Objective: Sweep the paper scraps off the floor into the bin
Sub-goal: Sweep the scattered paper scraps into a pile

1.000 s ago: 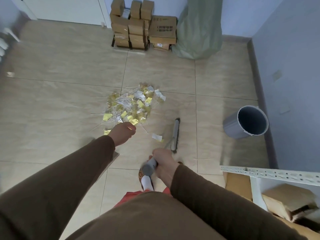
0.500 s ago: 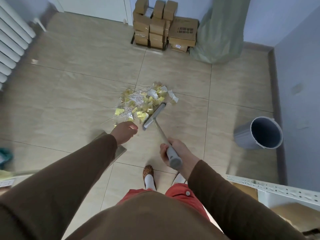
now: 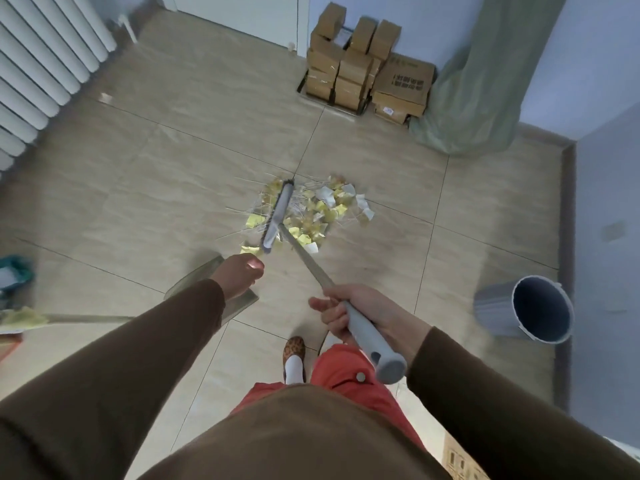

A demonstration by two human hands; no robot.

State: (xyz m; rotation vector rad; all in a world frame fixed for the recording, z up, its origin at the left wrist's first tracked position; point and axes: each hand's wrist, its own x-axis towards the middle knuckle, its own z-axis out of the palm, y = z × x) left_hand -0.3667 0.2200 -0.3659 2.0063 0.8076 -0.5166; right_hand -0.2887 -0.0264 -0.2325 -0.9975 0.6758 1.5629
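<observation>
- Covering the whole room is a floor (image 3: 145,188) of large beige tiles with thin dark grout lines, bounded by pale blue walls at the far and right sides.
- A white ribbed radiator (image 3: 45,60) runs along the left edge of the floor, and a white door (image 3: 239,12) stands at the far edge.
- Stacked cardboard boxes (image 3: 367,71) sit against the far wall, with a green sack (image 3: 485,81) leaning just beside them in the far right corner.
- The paper scraps (image 3: 318,209) lie in one loose heap near the middle of the floor, where four tiles meet — yellow and white pieces mixed with thin pale strips that stick out at the edges.
- The broom (image 3: 277,216) has a grey head resting on the left part of the heap, its metal shaft slanting back to a grey grip.
- The right hand (image 3: 356,313) curls around that grip.
- The left hand (image 3: 240,275) is closed into a fist over a grey dustpan (image 3: 207,275), which lies on the floor just near of the heap; what the fingers hold is hidden.
- The bin (image 3: 530,310) — grey and round, tilted with its open mouth toward the camera — stands by the right wall, well apart from the scraps.
</observation>
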